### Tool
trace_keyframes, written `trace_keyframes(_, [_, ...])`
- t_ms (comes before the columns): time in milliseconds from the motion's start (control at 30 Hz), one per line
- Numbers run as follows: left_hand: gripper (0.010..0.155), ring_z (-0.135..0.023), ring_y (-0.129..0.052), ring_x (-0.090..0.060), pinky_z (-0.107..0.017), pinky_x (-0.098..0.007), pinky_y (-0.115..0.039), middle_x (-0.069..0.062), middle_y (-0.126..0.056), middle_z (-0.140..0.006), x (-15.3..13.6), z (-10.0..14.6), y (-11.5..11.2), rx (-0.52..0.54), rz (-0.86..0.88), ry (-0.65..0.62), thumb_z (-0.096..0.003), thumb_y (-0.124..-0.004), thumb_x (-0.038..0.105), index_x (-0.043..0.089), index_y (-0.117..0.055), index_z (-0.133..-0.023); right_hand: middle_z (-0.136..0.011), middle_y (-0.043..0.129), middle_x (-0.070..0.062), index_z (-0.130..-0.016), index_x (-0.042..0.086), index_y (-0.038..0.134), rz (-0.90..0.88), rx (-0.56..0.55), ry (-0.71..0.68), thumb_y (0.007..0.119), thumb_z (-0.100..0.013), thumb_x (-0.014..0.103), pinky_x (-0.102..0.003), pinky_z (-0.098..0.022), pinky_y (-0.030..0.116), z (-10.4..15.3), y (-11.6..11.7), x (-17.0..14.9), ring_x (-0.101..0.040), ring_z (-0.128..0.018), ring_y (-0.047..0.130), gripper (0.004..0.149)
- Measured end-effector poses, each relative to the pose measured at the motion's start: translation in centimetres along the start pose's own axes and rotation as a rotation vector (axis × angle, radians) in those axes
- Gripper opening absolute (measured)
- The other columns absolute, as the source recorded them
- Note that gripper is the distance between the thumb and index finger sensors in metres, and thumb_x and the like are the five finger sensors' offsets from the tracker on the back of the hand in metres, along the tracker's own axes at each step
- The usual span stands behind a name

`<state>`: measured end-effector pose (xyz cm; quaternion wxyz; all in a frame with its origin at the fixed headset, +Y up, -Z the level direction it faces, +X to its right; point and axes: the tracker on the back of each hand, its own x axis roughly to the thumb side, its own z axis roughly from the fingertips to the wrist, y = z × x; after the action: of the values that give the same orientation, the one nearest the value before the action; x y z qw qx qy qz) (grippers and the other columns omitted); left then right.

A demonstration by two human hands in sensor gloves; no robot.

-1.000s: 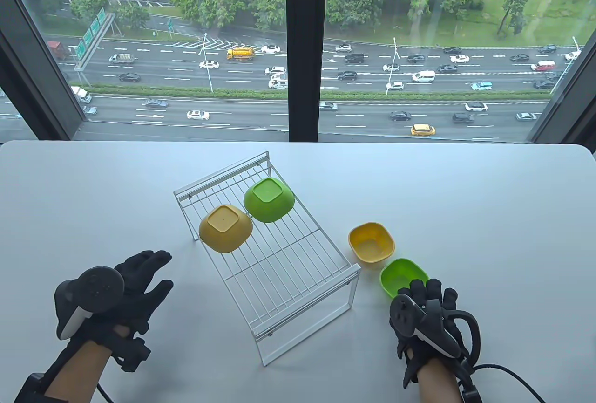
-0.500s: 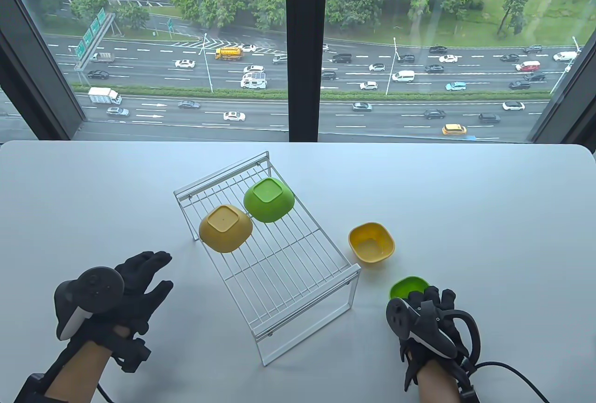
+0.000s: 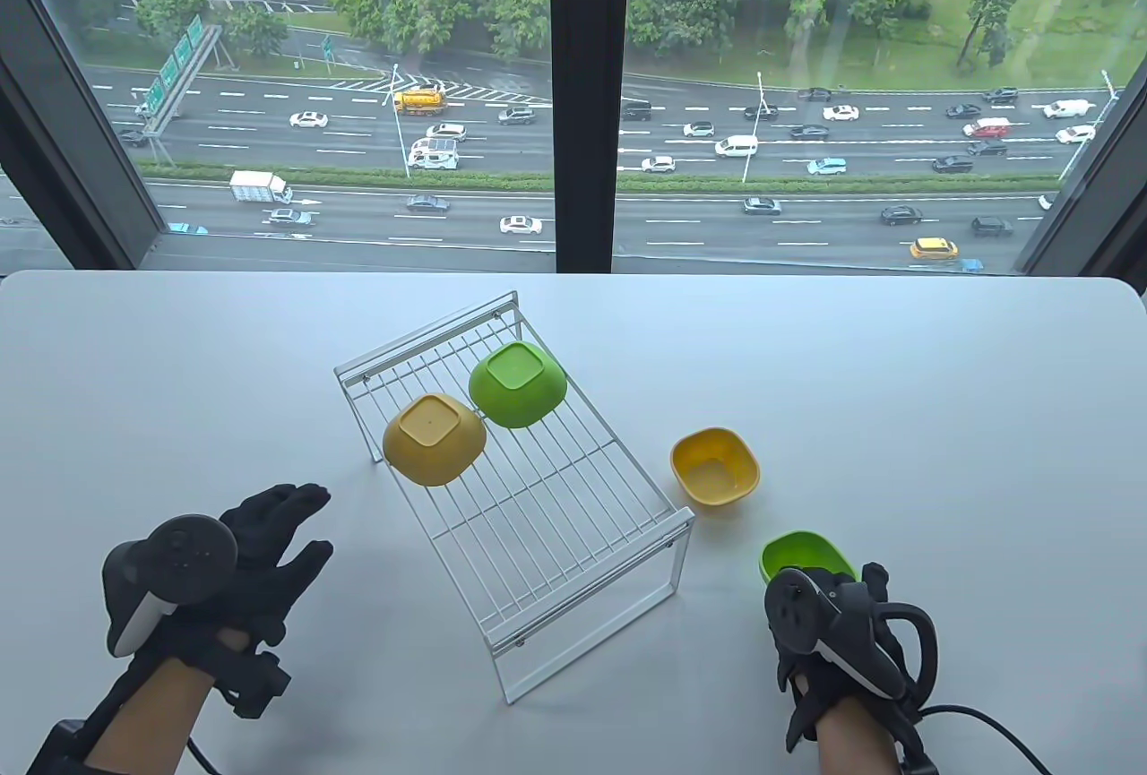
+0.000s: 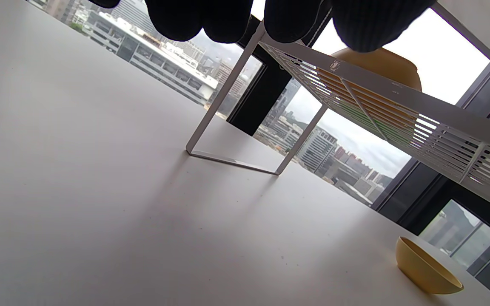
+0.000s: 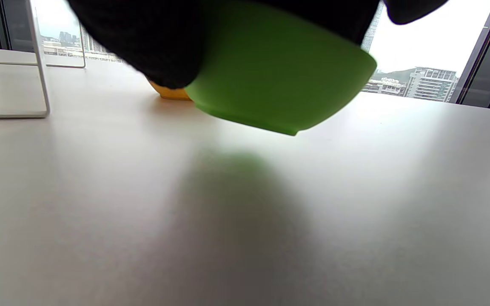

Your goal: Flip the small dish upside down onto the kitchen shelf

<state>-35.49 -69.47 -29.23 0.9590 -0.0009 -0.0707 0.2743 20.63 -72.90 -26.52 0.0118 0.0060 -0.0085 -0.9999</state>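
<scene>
Green dish point(image 5: 279, 72) now lifted off the tabletop point(image 3: 941, 417) in the right hand point(image 3: 838, 623), ready for flipping onto the shelf point(image 3: 538, 506); left hand point(image 3: 228, 564) spread, idle.

A white wire shelf point(image 3: 529, 488) stands on a pale grey-white table point(image 3: 896, 381). Two dishes are lime green point(image 3: 518, 384) point(image 3: 805, 553), two mustard yellow point(image 3: 434, 438) point(image 3: 714, 467). Both gloves point(image 3: 269, 533) point(image 3: 838, 623) are black.

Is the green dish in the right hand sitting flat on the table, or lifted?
Lifted and tilted. In the right wrist view the green dish hangs clear of the table, with its shadow below, gripped by the right hand.
</scene>
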Motion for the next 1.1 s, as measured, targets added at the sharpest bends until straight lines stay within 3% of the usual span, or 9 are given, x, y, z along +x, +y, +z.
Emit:
trace_keyframes(333, [0.067,-0.101,-0.059,-0.040,-0.075,-0.070,-0.050,-0.008,-0.055,-0.116,0.0,0.1,-0.2,-0.011,-0.009,0.003,-0.0460,-0.073,0.053,0.030,-0.059,-0.108,-0.081,0.088,-0.006,-0.090,0.023,0.074,-0.052,-0.049,-0.017,0.084,-0.047,0.036,-0.066,-0.073,0.045,0.4,-0.9,-0.2,-0.034,-0.086,0.081,0.047])
trace_keyframes(1100, [0.067,-0.101,-0.059,-0.040,-0.076,-0.071,-0.049,-0.008,-0.055,-0.116,0.3,0.0,-0.1,-0.005,-0.005,-0.019,-0.0463,-0.074,0.053,0.030,-0.059,-0.108,-0.081,0.083,-0.005,-0.096,0.024,0.070,-0.139,-0.227,-0.078,0.074,-0.048,0.033,-0.071,-0.070,0.045,1.9,-3.4,0.0,-0.033,-0.084,0.075,0.049])
